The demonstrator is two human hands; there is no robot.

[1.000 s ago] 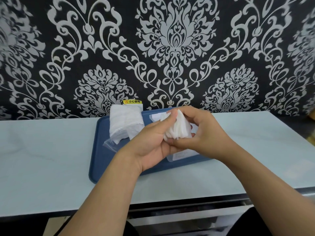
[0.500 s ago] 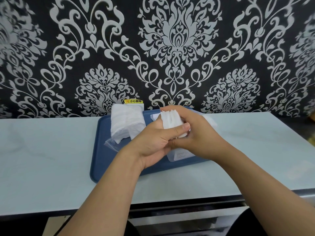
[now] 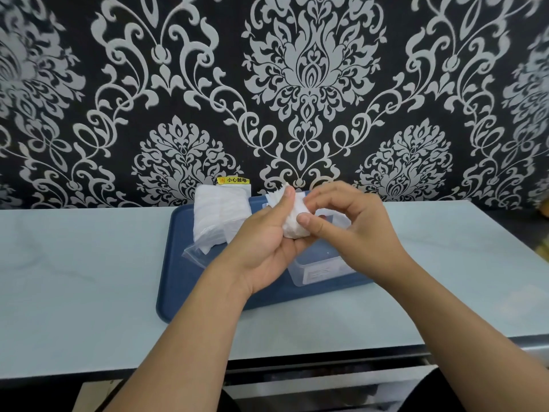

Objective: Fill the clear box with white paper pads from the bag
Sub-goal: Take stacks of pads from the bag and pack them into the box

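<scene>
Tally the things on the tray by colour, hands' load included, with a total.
White: 2, the bag of pads and the stack in both hands.
Clear: 1, the box.
Total: 3, on the blue tray.

A tray (image 3: 184,281) lies on the counter (image 3: 74,278) before me. On it, the bag (image 3: 218,217) sits left, the box (image 3: 320,270) right. My hands hold pads (image 3: 292,220) above the box, left hand (image 3: 264,248) beside right hand (image 3: 356,230).

Beneath the fingers (image 3: 309,220), the hands hide most of the clear box (image 3: 322,270). Its contents cannot be told. The stack of pads (image 3: 292,221) is partly covered.
</scene>
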